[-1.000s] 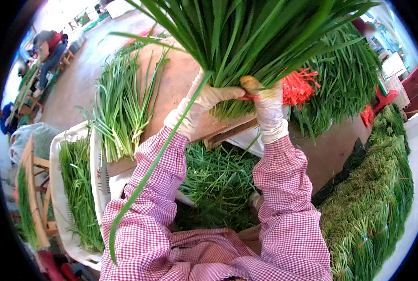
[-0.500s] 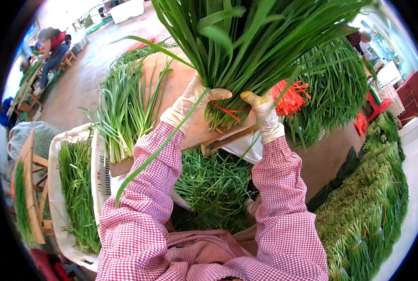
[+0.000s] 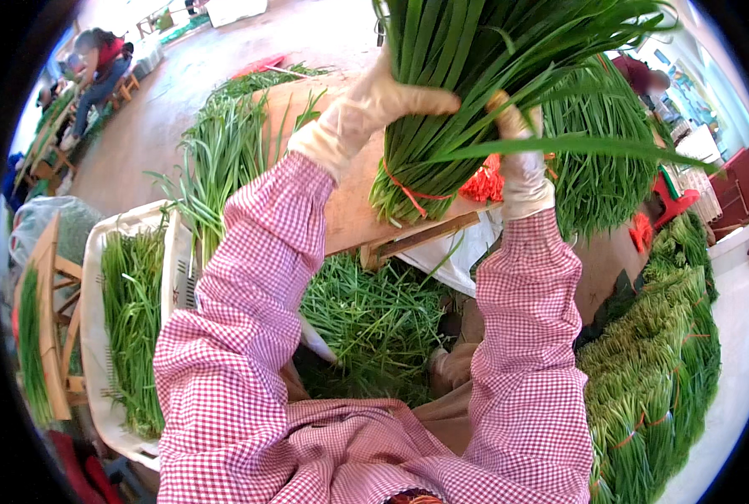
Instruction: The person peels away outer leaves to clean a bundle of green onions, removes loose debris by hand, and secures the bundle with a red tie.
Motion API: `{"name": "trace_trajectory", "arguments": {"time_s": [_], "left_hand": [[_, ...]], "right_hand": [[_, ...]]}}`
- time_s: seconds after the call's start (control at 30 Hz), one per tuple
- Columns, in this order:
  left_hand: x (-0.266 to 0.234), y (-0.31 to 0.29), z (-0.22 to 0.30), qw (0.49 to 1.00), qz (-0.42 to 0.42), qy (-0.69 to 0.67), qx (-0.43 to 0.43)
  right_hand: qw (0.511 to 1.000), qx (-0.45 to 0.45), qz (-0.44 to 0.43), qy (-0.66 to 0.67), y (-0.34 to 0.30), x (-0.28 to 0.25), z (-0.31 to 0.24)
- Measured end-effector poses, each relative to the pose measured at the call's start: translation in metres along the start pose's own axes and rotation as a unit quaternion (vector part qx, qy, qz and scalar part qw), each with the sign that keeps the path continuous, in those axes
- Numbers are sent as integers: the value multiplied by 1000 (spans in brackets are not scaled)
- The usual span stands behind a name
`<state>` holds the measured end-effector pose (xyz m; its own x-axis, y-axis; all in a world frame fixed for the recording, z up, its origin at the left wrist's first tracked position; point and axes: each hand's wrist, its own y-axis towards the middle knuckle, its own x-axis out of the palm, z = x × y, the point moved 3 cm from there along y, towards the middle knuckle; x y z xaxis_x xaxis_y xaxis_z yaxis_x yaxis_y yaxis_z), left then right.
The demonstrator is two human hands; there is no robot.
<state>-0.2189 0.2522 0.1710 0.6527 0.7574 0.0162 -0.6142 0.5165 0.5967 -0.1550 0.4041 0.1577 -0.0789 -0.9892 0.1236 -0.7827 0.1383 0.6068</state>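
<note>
A thick bunch of Chinese chives (image 3: 454,118) stands in front of me over the wooden board (image 3: 353,206), its cut ends low and its leaves spreading upward and right. A red tie (image 3: 409,193) circles it near the cut ends. My gloved left hand (image 3: 387,105) wraps the bunch from the left, above the tie, thumb across the front. From the right, my gloved right hand (image 3: 519,139) closes on the leaves, its thumb tip stained yellow. One long leaf crosses in front of my right wrist. The other fingers of both hands are mostly hidden behind the leaves.
Loose chives (image 3: 223,155) lie at the board's left, with a white crate (image 3: 94,336) of greens nearer. Right of the bunch are red ties (image 3: 482,183) and a large chive heap (image 3: 597,160). Tied bunches (image 3: 651,361) line the right; trimmings (image 3: 374,315) lie below. People work farther off.
Both hands have gone higher up the bunch, farther from the tie. The bunch's leaves are drawn more upright and its top has shifted right.
</note>
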Motion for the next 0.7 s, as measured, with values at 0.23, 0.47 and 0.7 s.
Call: {"name": "trace_trajectory", "arguments": {"time_s": [0.23, 0.47, 0.7], "left_hand": [[33, 27, 35, 993, 34, -112, -11], [40, 25, 48, 959, 26, -276, 60], [33, 11, 18, 948, 116, -297, 10]], "right_hand": [[991, -55, -26, 115, 40, 3, -9], [993, -45, -29, 108, 55, 11, -15], [998, 0, -28, 62, 46, 16, 14]]}}
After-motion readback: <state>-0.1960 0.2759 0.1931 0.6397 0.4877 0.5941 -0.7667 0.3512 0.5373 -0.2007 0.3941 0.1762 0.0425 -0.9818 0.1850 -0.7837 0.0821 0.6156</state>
